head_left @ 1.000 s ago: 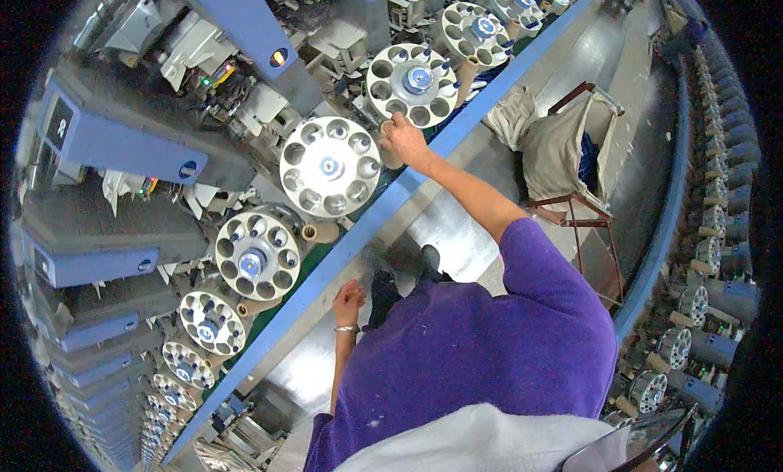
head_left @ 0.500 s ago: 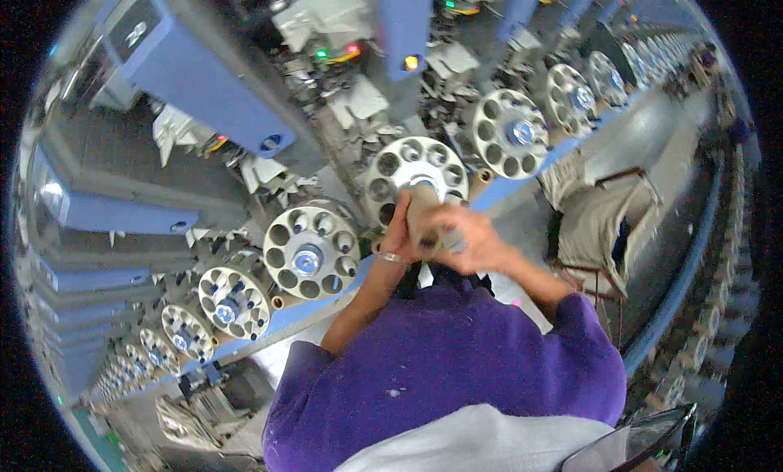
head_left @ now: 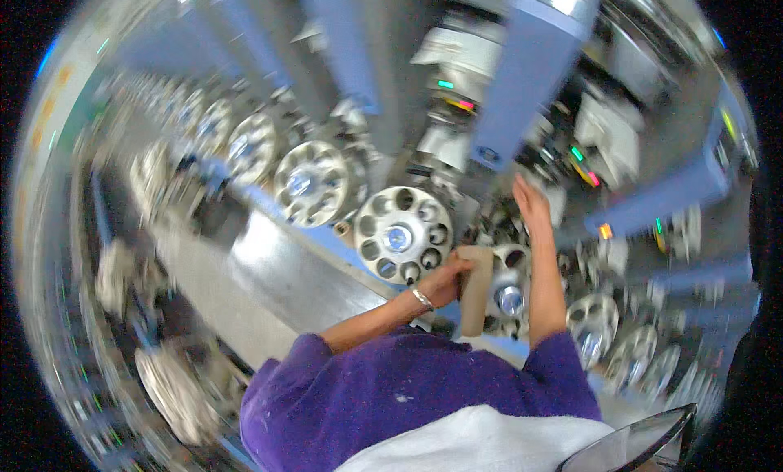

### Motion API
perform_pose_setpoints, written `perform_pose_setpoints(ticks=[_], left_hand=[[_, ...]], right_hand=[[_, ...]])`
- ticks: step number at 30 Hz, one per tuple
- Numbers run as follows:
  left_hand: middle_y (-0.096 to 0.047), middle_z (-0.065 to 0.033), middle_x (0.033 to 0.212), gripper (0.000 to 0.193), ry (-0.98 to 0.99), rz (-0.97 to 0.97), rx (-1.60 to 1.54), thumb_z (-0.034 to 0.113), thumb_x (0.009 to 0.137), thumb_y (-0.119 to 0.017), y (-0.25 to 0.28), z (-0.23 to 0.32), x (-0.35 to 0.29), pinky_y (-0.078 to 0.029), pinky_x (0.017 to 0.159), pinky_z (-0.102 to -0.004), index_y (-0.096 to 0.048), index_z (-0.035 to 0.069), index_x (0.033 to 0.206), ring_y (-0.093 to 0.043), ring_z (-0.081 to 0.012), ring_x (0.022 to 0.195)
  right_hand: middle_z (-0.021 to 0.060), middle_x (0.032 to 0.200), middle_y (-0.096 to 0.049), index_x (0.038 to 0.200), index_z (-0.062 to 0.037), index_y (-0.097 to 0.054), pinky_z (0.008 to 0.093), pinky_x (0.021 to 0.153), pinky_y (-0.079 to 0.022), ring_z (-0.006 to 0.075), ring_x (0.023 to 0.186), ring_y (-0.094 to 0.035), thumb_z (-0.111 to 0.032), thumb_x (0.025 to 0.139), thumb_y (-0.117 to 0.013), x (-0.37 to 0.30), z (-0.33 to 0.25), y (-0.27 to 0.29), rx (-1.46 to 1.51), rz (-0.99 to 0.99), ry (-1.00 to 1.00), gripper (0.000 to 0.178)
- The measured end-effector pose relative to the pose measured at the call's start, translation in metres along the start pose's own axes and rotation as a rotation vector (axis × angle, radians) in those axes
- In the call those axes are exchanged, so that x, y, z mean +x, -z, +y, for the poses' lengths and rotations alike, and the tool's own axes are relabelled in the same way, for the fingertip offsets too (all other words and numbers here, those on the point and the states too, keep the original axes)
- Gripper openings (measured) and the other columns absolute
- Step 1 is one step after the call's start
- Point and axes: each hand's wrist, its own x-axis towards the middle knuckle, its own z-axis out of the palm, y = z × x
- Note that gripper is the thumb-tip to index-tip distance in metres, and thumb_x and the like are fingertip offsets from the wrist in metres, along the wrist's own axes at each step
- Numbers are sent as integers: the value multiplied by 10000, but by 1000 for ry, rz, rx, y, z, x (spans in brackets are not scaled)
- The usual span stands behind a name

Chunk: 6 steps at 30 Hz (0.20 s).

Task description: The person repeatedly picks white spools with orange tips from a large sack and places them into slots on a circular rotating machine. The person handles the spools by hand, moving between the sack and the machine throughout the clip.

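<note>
My left hand (head_left: 445, 283), with a bracelet at the wrist, is closed round the upper part of a brown cardboard tube (head_left: 477, 292). The tube stands out beside a round pale magazine (head_left: 507, 278) with cup-like holes and a blue hub, which it partly covers. Further forward, my right hand (head_left: 532, 203) reaches over that magazine toward the machine parts behind it. Its fingers look stretched out and somewhat blurred, with nothing visible in them. Left of the tube sits another round magazine (head_left: 404, 235), some of its holes holding dark-centred bobbins.
More round magazines (head_left: 311, 184) line the machine on both sides. Blue machine columns (head_left: 534, 64) rise ahead, with small green and red lights between them. A shiny metal surface (head_left: 273, 248) runs along the left. Pale cloth-covered shapes (head_left: 175, 390) stand at the far left, blurred.
The view has swung round. My hands, together at the tube before, are apart: the left keeps the tube, while the right has moved forward to the machine.
</note>
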Motion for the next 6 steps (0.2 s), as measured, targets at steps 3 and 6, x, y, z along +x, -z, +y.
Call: perform_pose_setpoints(ticks=[3, 6], left_hand=[[-512, -39, 1195, 528, -161, -43, 27, 192, 853, -587, -2, 11, 9, -460, 898, -402, -348, 196, 1323, -536, -203, 1065], [-518, -50, 1188, 557, -179, 52, 28, 225, 846, -597, -6, 13, 9, -437, 920, -414, -334, 179, 1335, -537, -212, 1069]], right_hand=[[22, 747, -597, 913, -8, -606, 226, 578, -411, 76, 610, -479, -134, 878, -627, -59, 2, -17, -303, 81, 285, 132], [59, 822, -640, 959, -6, -614, 243, 619, -452, 93, 640, -520, -139, 897, -601, -83, -25, -26, -535, 42, 358, 147]])
